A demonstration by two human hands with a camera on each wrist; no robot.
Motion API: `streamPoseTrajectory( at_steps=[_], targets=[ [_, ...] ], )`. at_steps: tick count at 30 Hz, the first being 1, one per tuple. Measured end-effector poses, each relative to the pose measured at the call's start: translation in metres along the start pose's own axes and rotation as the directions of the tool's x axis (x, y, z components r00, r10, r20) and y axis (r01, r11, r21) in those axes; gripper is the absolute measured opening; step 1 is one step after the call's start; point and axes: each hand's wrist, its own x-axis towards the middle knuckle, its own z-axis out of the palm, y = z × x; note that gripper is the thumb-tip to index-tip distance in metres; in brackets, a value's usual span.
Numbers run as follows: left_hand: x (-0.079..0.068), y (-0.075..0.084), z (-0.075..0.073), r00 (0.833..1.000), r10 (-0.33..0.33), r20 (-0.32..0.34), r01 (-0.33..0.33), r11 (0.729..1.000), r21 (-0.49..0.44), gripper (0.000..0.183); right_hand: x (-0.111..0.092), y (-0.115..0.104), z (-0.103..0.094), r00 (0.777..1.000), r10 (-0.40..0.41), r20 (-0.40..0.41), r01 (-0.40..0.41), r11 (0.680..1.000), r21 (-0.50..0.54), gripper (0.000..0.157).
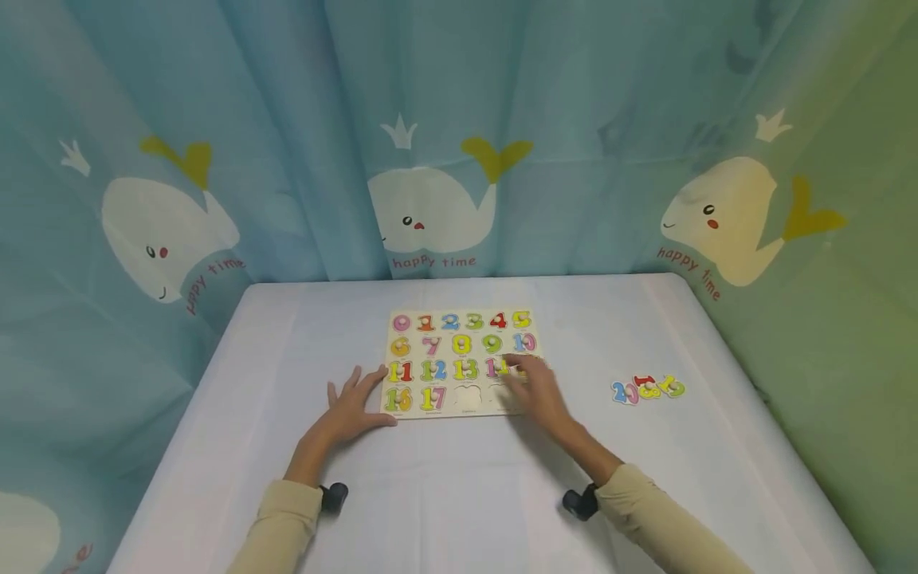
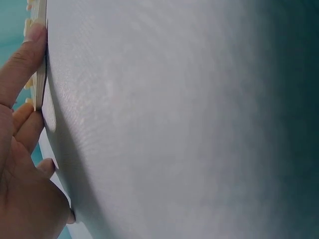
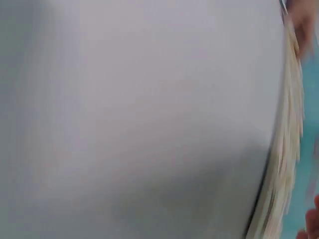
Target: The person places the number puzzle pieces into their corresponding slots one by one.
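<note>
A wooden number puzzle board [image 1: 445, 410] with knobbed, coloured number pieces lies on the table. My left hand [image 1: 349, 408] is spread at its lower left corner, fingertips at the left side and thumb along the near edge. In the left wrist view the thumb [image 2: 25, 57] rests against the board's side [image 2: 40, 84]. My right hand [image 1: 539, 395] hovers over the board's right part, beside the pink and yellow 14 [image 1: 493, 367], its fingers loosely bent with nothing seen between them. It hides part of the lower right rows. An unfilled recess [image 1: 468, 398] shows right of the 17 [image 1: 433, 398].
To the right of the board lie three loose number pieces: a blue and pink 20 [image 1: 625, 392], a red and yellow 18 [image 1: 647, 387] and a yellow and green 19 [image 1: 672, 387]. A whale-print curtain [image 1: 301, 199] hangs behind the white-covered table [image 1: 459, 494].
</note>
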Motion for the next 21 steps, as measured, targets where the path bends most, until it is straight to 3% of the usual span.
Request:
streamPoseTrajectory(
  at_steps=[3, 5, 9, 12, 15, 18, 19, 21],
  targets=[
    [-0.002, 0.0, 0.0, 1.0, -0.013, 0.005, 0.013, 1.0, 0.002, 0.094, -0.01, 0.038, -0.048, 0.982, 0.054, -0.182, -0.082, 0.986, -0.146, 0.033],
    [-0.003, -0.001, -0.001, 1.0, -0.02, 0.001, 0.02, 1.0, 0.005, 0.094, -0.02, 0.06, -0.077, 0.96, 0.123, -0.25, -0.191, 0.944, -0.27, 0.034],
    [-0.004, -0.004, -0.002, 1.0, -0.026, -0.003, 0.026, 1.0, 0.015, 0.094, -0.04, 0.088, -0.115, 0.913, 0.314, -0.258, -0.399, 0.814, -0.422, 0.034],
    [-0.003, -0.005, -0.001, 1.0, -0.029, -0.005, 0.029, 0.999, 0.023, 0.095, -0.051, 0.097, -0.126, 0.871, 0.429, -0.239, -0.491, 0.769, -0.41, 0.034],
    [-0.002, -0.004, -0.001, 1.0, -0.026, -0.008, 0.026, 0.999, 0.018, 0.095, -0.054, 0.102, -0.127, 0.848, 0.449, -0.283, -0.529, 0.758, -0.382, 0.035],
    [-0.001, -0.002, 0.0, 1.0, -0.014, -0.005, 0.014, 1.0, 0.007, 0.095, -0.051, 0.1, -0.125, 0.842, 0.405, -0.356, -0.526, 0.76, -0.382, 0.035],
    [-0.001, -0.001, 0.0, 1.0, -0.009, -0.002, 0.009, 1.0, 0.005, 0.094, -0.048, 0.097, -0.124, 0.847, 0.378, -0.373, -0.512, 0.768, -0.386, 0.034],
    [0.0, -0.001, 0.0, 1.0, -0.005, 0.002, 0.005, 1.0, 0.0, 0.094, -0.041, 0.089, -0.118, 0.879, 0.296, -0.373, -0.433, 0.823, -0.368, 0.033]
  ],
)
